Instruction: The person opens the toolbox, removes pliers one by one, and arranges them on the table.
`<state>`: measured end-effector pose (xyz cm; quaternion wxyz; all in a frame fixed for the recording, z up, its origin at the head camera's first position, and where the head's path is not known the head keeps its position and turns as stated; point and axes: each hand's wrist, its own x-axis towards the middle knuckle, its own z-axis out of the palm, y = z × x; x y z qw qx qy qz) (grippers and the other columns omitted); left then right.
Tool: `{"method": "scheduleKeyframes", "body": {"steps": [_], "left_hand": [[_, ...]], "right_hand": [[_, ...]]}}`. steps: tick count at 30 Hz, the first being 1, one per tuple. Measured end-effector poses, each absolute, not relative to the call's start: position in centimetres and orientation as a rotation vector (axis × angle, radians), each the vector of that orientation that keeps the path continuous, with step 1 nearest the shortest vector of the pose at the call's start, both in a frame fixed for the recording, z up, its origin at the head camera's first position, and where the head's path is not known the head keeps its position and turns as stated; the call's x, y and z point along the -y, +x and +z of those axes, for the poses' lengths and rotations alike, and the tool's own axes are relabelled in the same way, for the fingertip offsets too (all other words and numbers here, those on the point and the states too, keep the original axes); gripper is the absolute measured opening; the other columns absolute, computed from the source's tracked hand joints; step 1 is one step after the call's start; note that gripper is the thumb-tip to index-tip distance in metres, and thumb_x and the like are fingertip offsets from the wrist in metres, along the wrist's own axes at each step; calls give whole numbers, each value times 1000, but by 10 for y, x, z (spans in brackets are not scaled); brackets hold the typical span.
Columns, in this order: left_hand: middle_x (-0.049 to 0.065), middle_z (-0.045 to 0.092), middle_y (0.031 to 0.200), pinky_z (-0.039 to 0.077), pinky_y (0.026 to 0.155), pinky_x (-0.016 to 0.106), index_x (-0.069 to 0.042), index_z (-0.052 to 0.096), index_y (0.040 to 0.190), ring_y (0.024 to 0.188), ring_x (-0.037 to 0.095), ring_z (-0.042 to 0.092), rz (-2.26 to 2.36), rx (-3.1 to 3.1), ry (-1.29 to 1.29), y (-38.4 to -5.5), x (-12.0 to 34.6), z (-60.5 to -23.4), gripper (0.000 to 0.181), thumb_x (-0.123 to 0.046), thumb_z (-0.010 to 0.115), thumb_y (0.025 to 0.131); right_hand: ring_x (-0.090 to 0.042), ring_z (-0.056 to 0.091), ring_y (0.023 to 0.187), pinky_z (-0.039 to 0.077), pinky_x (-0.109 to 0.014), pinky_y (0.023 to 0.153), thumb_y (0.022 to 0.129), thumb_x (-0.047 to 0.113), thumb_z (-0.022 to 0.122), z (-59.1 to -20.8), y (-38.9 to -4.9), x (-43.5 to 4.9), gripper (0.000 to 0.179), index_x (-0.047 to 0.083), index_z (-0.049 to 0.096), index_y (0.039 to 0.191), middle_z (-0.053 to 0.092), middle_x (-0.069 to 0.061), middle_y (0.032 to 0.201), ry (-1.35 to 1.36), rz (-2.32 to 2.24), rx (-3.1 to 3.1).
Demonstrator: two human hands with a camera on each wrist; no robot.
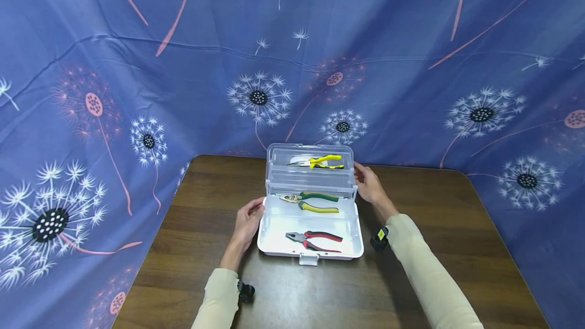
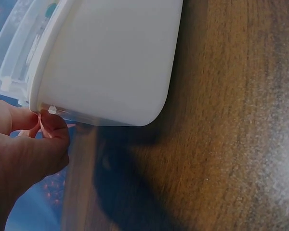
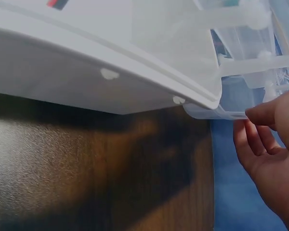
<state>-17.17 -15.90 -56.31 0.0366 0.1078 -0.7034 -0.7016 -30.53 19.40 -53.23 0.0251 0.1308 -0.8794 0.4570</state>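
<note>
A white plastic toolbox [image 1: 273, 240] stands opened out on the table, its transparent lid [image 1: 309, 147] tipped back and stepped trays raised. Red-and-black combination pliers [image 1: 325, 235] lie in its bottom. Green-and-yellow pliers [image 1: 318, 209] are behind them, and yellow needle-nose pliers [image 1: 330, 158] sit highest. At the box's back left corner my left hand [image 1: 247, 223] pinches the rim; the left wrist view shows thumb and fingertips meeting just under the white edge [image 2: 34, 91]. On the other side, my right hand [image 1: 370, 185] pinches the clear lid's edge [image 3: 236, 115] between thumb and fingers.
The brown wooden table [image 1: 192, 248] reaches back to a blue dandelion-print cloth [image 1: 205, 90] hanging behind and at both sides. A white front latch [image 1: 309, 259] juts toward me. Black wrist cameras [image 1: 247, 292] are strapped at both sleeves.
</note>
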Motion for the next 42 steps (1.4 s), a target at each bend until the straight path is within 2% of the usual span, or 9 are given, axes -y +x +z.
{"method": "scheduleKeyframes", "body": {"steps": [5,12,18,23,28,33,35,38,42], "left_hand": [[28,62,126,46,86,17,12,60,133,113,32,59,-2142,2168,295,-171,157,-564,32,0,56,103],[29,62,126,46,84,16,13,60,133,110,28,59,-2154,2149,300,-173,153,-567,33,1,55,103],[29,62,128,46,85,16,13,59,133,111,28,59,-2168,2146,310,-174,150,-569,33,1,56,103],[30,61,128,46,84,16,14,59,133,113,31,59,-2184,2134,301,-172,150,-567,34,1,56,102],[29,61,128,46,85,16,13,60,133,111,27,59,-2169,2141,317,-171,154,-566,33,-1,57,103],[28,62,127,47,85,16,12,61,133,106,19,59,-2159,2144,340,-170,157,-567,33,-1,58,102],[27,63,127,47,85,16,11,61,133,105,17,59,-2154,2148,342,-170,158,-567,33,-1,58,102],[25,63,126,47,86,16,11,61,133,105,15,59,-2143,2153,346,-171,159,-568,33,-2,58,103],[25,63,127,47,86,16,10,61,133,106,16,59,-2140,2160,351,-172,161,-569,33,-2,58,103]], "right_hand": [[-35,58,98,50,-37,88,92,-9,55,-534,-310,-198,52,-19,44,142,60,-29,110,475,1390,2783],[-38,62,102,50,-38,88,92,-12,50,-536,-316,-204,50,-19,46,141,64,-34,118,540,1461,2885],[-32,62,97,49,-28,81,92,-11,49,-539,-317,-211,45,-22,49,135,62,-36,120,569,1465,2922],[-22,60,94,48,-24,79,95,-9,54,-538,-314,-213,42,-19,52,135,65,-31,115,495,1528,2913],[-17,61,94,55,-38,88,98,-5,56,-535,-311,-211,38,-22,52,132,65,-32,114,360,1686,2928],[-13,64,91,53,-51,98,102,0,55,-530,-312,-209,35,-21,53,129,68,-26,113,193,1847,2925],[-13,65,90,54,-49,97,102,0,54,-526,-313,-209,33,-21,54,127,68,-23,111,154,1906,2893],[-15,67,90,57,-38,90,103,-1,52,-517,-313,-211,31,-22,53,126,67,-24,113,132,2004,2819],[-15,67,93,57,-26,84,106,0,49,-501,-314,-210,33,-22,49,131,61,-32,122,113,2078,2735]]}}
